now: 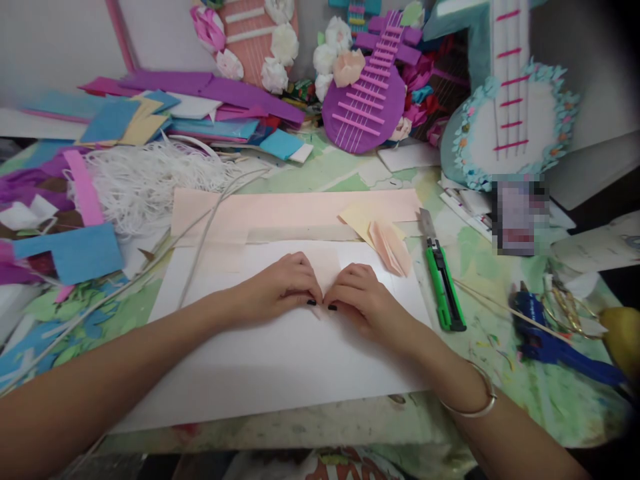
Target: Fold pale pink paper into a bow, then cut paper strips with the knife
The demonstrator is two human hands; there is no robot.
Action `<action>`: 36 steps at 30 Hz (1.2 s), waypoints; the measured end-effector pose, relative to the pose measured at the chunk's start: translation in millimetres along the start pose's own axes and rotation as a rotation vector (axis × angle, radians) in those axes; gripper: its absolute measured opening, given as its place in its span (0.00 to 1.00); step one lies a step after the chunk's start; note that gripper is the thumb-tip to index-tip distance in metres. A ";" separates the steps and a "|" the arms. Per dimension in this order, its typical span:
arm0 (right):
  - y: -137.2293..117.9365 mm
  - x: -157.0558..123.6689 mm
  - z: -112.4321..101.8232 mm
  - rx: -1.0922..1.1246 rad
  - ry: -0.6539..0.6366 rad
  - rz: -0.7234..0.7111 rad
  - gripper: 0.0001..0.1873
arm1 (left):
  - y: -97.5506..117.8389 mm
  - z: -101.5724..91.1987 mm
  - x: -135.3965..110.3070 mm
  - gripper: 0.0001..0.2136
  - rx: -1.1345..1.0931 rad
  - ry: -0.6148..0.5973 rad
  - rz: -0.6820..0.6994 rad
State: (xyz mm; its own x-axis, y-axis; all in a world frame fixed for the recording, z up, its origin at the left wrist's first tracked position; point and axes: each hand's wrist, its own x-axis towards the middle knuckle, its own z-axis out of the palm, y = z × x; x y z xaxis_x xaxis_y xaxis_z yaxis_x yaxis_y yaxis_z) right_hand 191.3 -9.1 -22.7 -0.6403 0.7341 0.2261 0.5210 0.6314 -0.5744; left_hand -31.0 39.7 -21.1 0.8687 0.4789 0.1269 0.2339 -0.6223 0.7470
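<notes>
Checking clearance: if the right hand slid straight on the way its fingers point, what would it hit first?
The right hand points left at the left hand; their fingertips nearly touch over the small pink paper, so it meets that hand first.

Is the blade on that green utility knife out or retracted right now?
Out. The green utility knife lies right of the white sheet, and a bare grey blade sticks past its handle, pointing away from the person. Neither hand touches it.

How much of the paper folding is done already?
One pink fan-folded piece already lies finished beside the green utility knife. Right now the left hand and right hand press a small pink paper square on the white board. The long pink strip looks uncut, so more probably remains.
</notes>
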 end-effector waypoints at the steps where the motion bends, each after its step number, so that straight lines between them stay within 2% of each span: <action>1: 0.3 0.3 1.7 0.005 0.022 0.009 0.12 | 0.1 0.8 0.1 0.10 0.011 0.010 0.001; 5: 0.0 2.0 5.4 0.054 0.091 0.072 0.11 | 1.9 4.4 0.8 0.03 -0.001 0.097 -0.139; 9: -3.2 4.6 5.1 0.116 0.087 0.188 0.07 | 5.1 5.8 1.1 0.03 -0.002 0.155 -0.231; 14: -3.2 5.7 6.3 0.150 0.108 0.222 0.07 | 5.8 5.9 -0.4 0.02 0.000 0.141 -0.229; 21: -0.4 6.9 8.6 0.164 0.133 0.245 0.08 | 9.3 5.2 -2.7 0.02 0.054 0.182 -0.213; 29: -0.1 4.4 7.0 0.145 0.161 0.101 0.12 | 7.4 4.6 -5.0 0.02 0.015 0.170 -0.226; 36: -1.6 6.5 7.3 0.094 0.110 0.097 0.10 | 4.9 6.1 -4.4 0.03 -0.003 0.163 -0.191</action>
State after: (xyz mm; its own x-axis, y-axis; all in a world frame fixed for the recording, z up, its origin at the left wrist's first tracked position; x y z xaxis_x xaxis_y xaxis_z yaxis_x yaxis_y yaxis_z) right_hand 182.2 -7.1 -26.1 -0.5218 0.8163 0.2478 0.5189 0.5342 -0.6673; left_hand -31.1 30.8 -22.0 0.7267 0.6815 0.0862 0.3861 -0.5091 0.7693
